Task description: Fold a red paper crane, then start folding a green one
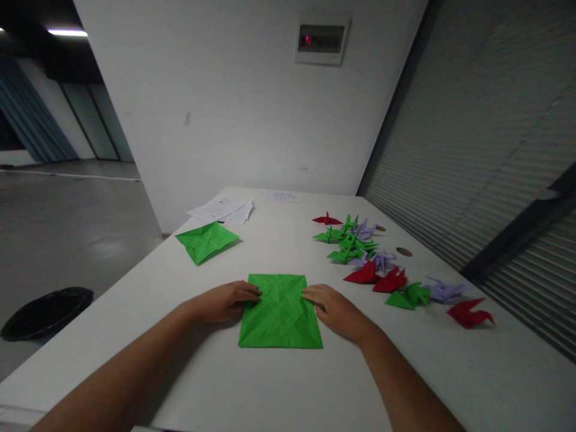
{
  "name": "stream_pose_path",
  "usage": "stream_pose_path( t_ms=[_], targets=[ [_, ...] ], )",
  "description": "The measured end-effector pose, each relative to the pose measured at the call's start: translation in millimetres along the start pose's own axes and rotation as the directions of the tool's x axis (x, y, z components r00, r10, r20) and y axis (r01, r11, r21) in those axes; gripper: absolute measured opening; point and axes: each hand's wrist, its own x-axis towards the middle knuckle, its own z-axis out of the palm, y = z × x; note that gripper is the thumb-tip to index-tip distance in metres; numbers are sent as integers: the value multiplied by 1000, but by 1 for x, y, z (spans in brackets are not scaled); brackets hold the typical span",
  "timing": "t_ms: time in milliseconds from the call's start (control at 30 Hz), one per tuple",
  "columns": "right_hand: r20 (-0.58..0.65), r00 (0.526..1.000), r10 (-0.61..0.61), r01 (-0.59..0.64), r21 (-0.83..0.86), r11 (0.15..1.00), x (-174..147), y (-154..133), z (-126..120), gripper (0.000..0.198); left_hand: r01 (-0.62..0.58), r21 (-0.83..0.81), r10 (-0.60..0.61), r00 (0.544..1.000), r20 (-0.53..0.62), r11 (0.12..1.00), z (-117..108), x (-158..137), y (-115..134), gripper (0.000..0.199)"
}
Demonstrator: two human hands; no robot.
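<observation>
Centrally, head view: one green paper square (279, 312), lying flat on the white table (279, 390) directly before the person. Thin sheet, matt, crossed by a grid of diagonal and straight creases; edges crisp.

Left hand (222, 302): palm down at the sheet's left edge, fingertips resting on the paper, fingers loosely curled; it presses rather than grasps, nothing enclosed. Right hand (335, 311): mirrored at the right edge, fingers extended onto the paper, likewise flat and closed on nothing. Judged purpose of this hold: pinning both sides so the creased sheet stays flat.

Second green sheet (207, 240): far left of the table, well apart, partly folded and lifted along its creases.

White printed papers (222, 211): loose stack beyond that sheet, near the far edge.

Folded paper cranes (360, 246): a scattered row along the right side in green, lilac and red, pointed wings raised; the nearest is a red crane (470, 313).

Off the table, left: dark round bin (47, 312) on the grey floor.

Wall: white panel box (321, 39) with a small red light.
</observation>
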Motion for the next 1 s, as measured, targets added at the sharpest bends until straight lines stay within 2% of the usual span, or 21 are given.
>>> stream_pose_path(
  t_ms=[167,367,467,600,800,867,967,1000],
  targets=[
    [-7,1000,2,-2,17,1000,-1,5,3,54,-28,37,30,998,-53,999,7,3,-6,39],
    [4,1000,-12,12,82,997,-6,10,2,67,-10,32,14,991,-135,999,15,3,-14,35],
    [-11,999,-38,39,113,993,-7,9,1,58,30,29,-24,982,-186,999,16,5,-12,37],
    [-22,998,-65,67,157,985,-7,5,-1,50,113,-38,-119,961,-248,993,12,6,-4,28],
    [-96,986,-137,161,335,928,1,-2,-6,27,219,-138,-256,889,-381,966,7,6,2,28],
    [-107,989,-106,141,411,901,3,-6,-7,27,214,-188,-275,864,-422,959,5,8,5,29],
    [-142,987,70,17,533,846,4,-12,-3,37,210,-294,-330,824,-460,933,2,10,13,31],
    [-151,980,133,-17,594,804,4,-14,-1,41,215,-331,-357,808,-468,919,0,11,16,31]
  ],
)
